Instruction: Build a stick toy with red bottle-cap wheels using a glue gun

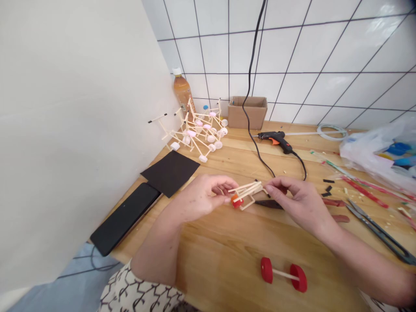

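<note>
Head view: left hand point(198, 197) and right hand point(299, 197) each pinched an end of the stick frame point(248, 193) at centre frame, just above the table point(221, 260). A red cap point(236, 201) sat at its left end, possibly glued; couldn't tell. Looked like mid-assembly. The next move called for light pressure on the thin sticks. The wheel axle point(283, 274) lay lower centre and the glue gun point(276, 139) was behind.

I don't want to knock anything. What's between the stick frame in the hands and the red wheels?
Nothing: in the head view, only bare wooden table lies between the stick frame and the red wheels.
</note>
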`<state>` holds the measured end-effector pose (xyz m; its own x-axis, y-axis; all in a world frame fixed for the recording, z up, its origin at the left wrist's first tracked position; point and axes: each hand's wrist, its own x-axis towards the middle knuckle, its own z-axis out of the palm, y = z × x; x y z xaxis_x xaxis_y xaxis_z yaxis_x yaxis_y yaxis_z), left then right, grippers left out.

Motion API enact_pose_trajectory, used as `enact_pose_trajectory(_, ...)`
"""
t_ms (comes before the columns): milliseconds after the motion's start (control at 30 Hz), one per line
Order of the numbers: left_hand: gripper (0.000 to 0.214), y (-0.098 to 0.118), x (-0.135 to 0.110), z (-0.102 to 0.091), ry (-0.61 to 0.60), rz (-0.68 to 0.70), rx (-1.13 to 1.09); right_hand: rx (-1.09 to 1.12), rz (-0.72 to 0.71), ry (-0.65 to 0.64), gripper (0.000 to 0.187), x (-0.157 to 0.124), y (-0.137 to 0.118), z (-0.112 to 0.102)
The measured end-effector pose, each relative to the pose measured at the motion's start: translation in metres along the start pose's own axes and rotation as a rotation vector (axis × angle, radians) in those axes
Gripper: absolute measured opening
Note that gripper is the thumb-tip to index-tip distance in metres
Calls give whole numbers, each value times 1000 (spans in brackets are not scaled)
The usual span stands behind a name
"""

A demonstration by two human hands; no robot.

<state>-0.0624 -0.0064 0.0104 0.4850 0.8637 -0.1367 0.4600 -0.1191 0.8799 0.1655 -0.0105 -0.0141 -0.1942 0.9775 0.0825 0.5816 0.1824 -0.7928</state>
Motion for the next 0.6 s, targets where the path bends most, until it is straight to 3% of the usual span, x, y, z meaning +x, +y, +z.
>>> enact_pose_trajectory(300, 34, -4, 7, -2, -22, 30, 2, -17, -8, 1, 22, 2, 2, 1)
enact_pose_trajectory(600, 26, -9, 11, 0, 16, 35, -57, -21, -19, 1, 23, 1, 3, 1)
